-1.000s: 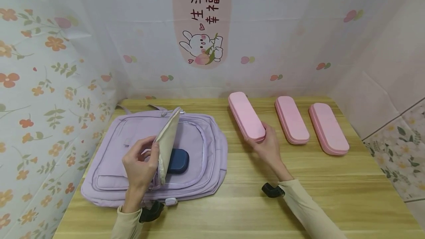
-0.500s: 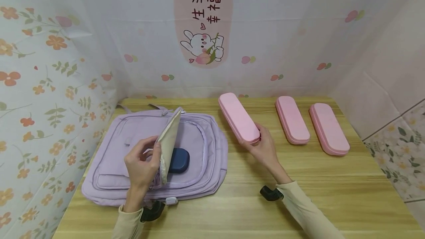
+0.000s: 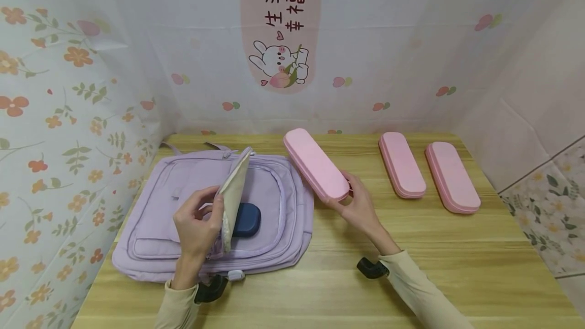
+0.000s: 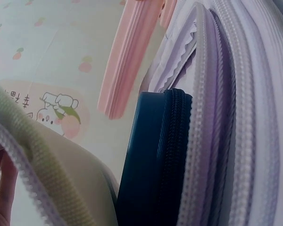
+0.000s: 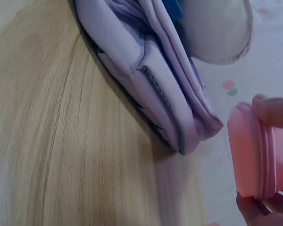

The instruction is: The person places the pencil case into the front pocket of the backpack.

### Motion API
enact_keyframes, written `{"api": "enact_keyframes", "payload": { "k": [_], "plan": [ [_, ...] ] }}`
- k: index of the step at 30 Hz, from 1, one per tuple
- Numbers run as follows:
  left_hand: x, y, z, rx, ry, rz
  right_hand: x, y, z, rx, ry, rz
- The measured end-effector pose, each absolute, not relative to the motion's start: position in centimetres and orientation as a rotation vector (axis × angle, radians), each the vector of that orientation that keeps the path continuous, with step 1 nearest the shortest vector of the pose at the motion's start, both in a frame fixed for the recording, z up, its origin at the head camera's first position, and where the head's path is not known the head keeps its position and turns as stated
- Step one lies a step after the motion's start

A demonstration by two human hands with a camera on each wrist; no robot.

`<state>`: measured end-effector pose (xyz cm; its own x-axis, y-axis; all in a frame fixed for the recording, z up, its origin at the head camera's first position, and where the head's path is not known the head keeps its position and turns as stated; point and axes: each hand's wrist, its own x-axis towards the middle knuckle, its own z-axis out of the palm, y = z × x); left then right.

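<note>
A lilac backpack lies flat at the left of the table. My left hand pinches the edge of its front pocket flap and holds it raised, cream lining showing. In the opened pocket sits a dark blue zippered case, partly hidden by the flap; its zip shows in the left wrist view. My right hand grips the near end of a long pink pencil case, thumb and fingers on opposite sides. The case is tilted, its far end overlapping the backpack's right edge in the head view.
Two more pink pencil cases, one nearer and one farther right, lie on the wooden table. A printed cloth hangs behind the table, and a floral cloth stands at its left.
My right hand has carried the pink pencil case leftward to the backpack's edge. The left hand keeps the flap raised, nearly still.
</note>
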<state>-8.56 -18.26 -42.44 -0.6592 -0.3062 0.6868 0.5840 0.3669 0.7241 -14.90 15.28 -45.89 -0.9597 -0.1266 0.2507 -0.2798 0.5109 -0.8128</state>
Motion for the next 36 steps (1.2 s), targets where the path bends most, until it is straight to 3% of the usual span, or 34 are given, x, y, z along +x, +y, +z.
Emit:
{"api": "enact_keyframes", "payload": {
  "k": [29,36],
  "plan": [
    [-8.5,-18.5,-42.5,-0.233,-1.834,-1.407,-15.2,13.9,-45.2,0.794,-2.486,1.718],
    [-8.5,-18.4,-42.4,-0.234,-1.844,-1.398,-16.8,13.7,-45.0,0.859,-2.499,1.505]
  ]
}}
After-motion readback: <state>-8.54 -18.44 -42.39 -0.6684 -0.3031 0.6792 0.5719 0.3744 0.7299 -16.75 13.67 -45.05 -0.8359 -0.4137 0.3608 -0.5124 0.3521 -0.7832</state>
